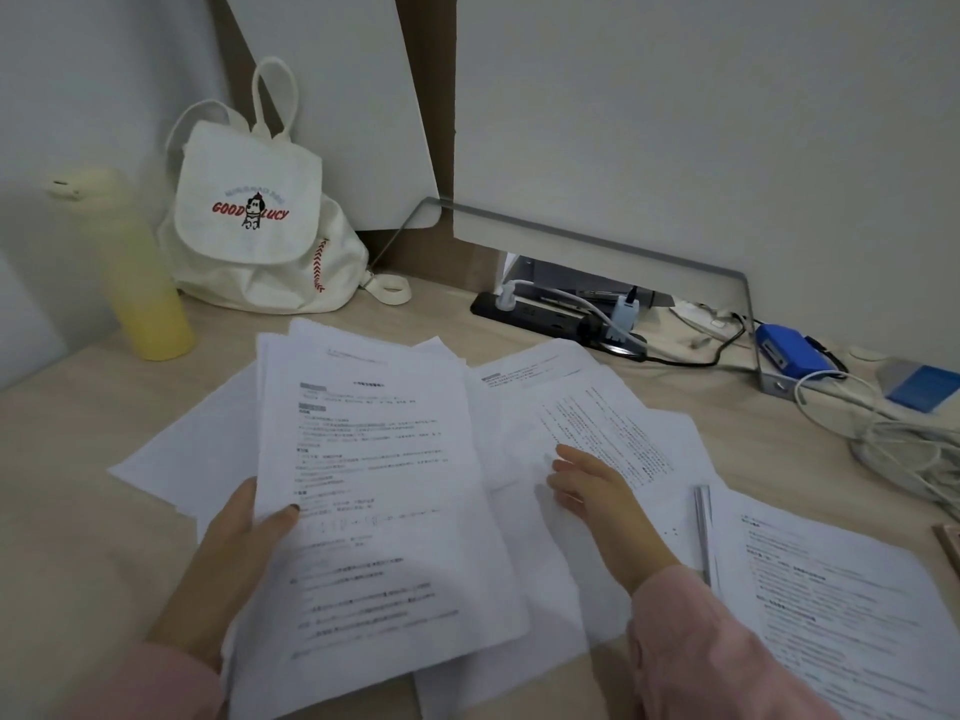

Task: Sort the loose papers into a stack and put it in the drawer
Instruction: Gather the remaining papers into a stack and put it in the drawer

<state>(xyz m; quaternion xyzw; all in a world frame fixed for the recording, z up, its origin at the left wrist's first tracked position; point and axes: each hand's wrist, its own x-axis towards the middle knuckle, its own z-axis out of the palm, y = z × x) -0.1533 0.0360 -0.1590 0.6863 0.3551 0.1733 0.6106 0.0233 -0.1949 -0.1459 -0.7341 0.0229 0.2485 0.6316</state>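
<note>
My left hand [236,543] grips the left edge of a bundle of printed sheets [379,485], thumb on top, holding it over the wooden desk [62,459]. My right hand [597,491] lies with straight fingers on a loose printed sheet [613,423] to the right of the bundle. More loose sheets fan out beneath the bundle on the left [176,449], and another printed page [841,600] lies at the right front. No drawer is in view.
A white cloth backpack [254,220] and a yellow bottle [135,272] stand at the back left. A black power strip [550,319], a blue device [789,350] and tangled white cables [904,449] crowd the back right. A silver pen [702,527] lies on the papers.
</note>
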